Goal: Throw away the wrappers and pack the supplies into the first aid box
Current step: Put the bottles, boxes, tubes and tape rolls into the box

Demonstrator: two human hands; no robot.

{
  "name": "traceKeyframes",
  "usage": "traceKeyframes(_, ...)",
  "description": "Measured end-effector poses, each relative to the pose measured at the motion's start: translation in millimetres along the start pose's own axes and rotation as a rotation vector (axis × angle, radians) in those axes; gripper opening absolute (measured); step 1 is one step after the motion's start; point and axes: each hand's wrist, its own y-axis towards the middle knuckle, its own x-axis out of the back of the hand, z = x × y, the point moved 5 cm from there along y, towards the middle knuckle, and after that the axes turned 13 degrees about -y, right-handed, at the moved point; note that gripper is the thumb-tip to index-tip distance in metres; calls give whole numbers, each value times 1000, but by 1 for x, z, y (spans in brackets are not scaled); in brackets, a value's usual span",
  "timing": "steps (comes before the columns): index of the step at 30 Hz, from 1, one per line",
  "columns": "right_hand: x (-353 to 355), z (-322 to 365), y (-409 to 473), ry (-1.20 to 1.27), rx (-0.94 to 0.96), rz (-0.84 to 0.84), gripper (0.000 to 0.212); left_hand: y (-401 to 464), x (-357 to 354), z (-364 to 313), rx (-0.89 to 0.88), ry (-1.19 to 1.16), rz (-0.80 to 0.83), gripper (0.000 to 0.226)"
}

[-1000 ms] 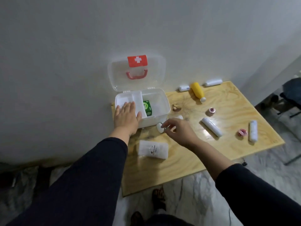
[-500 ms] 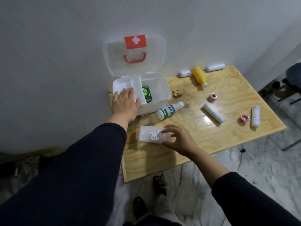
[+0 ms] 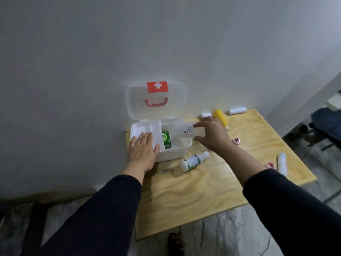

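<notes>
The white first aid box [image 3: 182,152] stands open at the table's back left, its clear lid [image 3: 156,100] leaning on the wall. A green carton [image 3: 166,139] lies inside. My left hand [image 3: 143,150] rests flat, fingers spread, on the box's front left rim. My right hand [image 3: 212,134] holds a white packet [image 3: 186,131] over the right side of the box. A white bottle with a green label [image 3: 193,161] lies on the table just in front of the box.
On the wooden table [image 3: 193,196] lie a yellow bottle [image 3: 219,117], two white tubes [image 3: 237,110] [image 3: 205,114] by the wall, two pink tape rolls [image 3: 236,140] [image 3: 270,165] and a white roll [image 3: 282,163] at the right. Dark furniture [image 3: 326,124] stands far right.
My right hand left the green-label bottle, took hold of the white packet near the table's front and lifted it over the box. My left hand stayed on the box.
</notes>
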Motion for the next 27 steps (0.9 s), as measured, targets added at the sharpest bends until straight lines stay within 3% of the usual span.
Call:
traceKeyframes(3, -14, 19, 20, -132, 37, 59, 42, 1, 0, 1, 5, 0, -4, 62)
traceKeyframes(10, -45, 49, 45, -110, 76, 176, 43, 1, 0, 1, 5, -27, -20, 64)
traceKeyframes(19, -81, 68, 55, 114, 27, 247, 43, 0, 2, 1, -2, -21, -41, 63)
traceKeyframes(27, -88, 78, 49, 348, -129, 248, 62, -2, 2, 0, -3, -13, -13, 62)
